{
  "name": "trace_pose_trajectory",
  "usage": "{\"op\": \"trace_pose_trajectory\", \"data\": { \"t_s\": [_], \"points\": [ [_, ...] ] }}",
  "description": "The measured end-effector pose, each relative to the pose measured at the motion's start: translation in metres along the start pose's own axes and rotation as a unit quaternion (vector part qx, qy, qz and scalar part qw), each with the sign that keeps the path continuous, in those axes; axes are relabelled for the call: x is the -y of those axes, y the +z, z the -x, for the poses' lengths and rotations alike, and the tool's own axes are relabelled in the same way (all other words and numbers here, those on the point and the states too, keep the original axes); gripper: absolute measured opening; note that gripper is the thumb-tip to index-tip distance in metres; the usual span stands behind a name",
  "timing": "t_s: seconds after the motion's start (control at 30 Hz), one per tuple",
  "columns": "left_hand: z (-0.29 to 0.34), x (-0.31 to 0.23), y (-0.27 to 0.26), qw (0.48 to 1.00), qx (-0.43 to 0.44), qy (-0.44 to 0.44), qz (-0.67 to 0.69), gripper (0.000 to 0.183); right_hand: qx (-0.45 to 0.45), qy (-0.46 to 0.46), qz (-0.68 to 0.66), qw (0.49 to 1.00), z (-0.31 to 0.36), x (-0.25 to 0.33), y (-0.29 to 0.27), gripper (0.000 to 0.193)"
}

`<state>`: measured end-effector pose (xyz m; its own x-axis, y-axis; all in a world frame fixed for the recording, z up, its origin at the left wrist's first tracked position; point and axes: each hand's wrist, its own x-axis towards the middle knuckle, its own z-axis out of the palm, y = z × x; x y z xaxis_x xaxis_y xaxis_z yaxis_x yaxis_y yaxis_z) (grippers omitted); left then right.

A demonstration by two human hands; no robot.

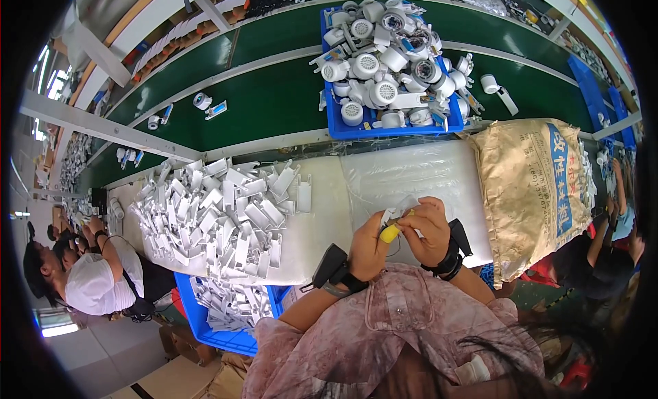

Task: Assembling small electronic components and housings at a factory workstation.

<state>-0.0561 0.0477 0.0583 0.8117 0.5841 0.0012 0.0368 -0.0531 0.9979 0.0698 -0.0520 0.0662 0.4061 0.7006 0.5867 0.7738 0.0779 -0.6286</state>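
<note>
Close in front of my body, my left hand [368,253] and my right hand [429,229] meet above the pale work surface. Fingers of the left are closed on a small white plastic part [392,214]. A bright yellow piece [389,234] shows between the hands, by the left thumb; whether it is a tool's handle or a cover on the thumb, I cannot tell. My right fingers are pinched together right beside the white part, and what they grip is hidden. Dark bands with black pieces circle both wrists.
White plastic housings [219,217] lie heaped at left, above a blue bin [226,339] holding more. A blue crate [391,133] of round white units stands on the green conveyor [274,90]. At right lies a brown paper sack [524,193]. People sit at both sides.
</note>
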Motion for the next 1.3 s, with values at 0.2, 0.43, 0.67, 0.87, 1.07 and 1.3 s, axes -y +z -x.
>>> {"op": "trace_pose_trajectory", "data": {
  "t_s": [0.2, 0.43, 0.67, 0.87, 1.07, 1.3],
  "points": [
    [-0.003, 0.005, 0.000, 0.997, -0.035, 0.040, -0.060, 0.021, -0.006, 0.003, 0.011, 1.000, 0.003, 0.002, 0.008, 0.020],
    [-0.017, 0.021, -0.021, 0.994, 0.022, 0.042, -0.095, 0.021, 0.075, 0.007, 0.008, 0.997, -0.004, -0.011, 0.004, 0.023],
    [-0.082, 0.042, -0.110, 0.981, -0.131, -0.059, 0.133, 0.027, -0.001, 0.123, 0.111, 0.986, -0.028, -0.096, -0.042, 0.018],
    [-0.108, 0.036, -0.120, 0.926, -0.237, -0.129, 0.263, 0.029, 0.073, 0.262, 0.422, 0.865, -0.054, -0.254, -0.093, 0.033],
    [-0.072, 0.069, -0.091, 0.948, 0.000, -0.278, 0.157, 0.030, 0.211, 0.288, 0.478, 0.803, -0.084, -0.307, -0.093, 0.029],
    [-0.053, 0.072, -0.073, 0.943, 0.033, -0.295, 0.147, 0.028, 0.182, 0.288, 0.384, 0.858, -0.102, -0.253, -0.120, 0.019]
  ]
}}
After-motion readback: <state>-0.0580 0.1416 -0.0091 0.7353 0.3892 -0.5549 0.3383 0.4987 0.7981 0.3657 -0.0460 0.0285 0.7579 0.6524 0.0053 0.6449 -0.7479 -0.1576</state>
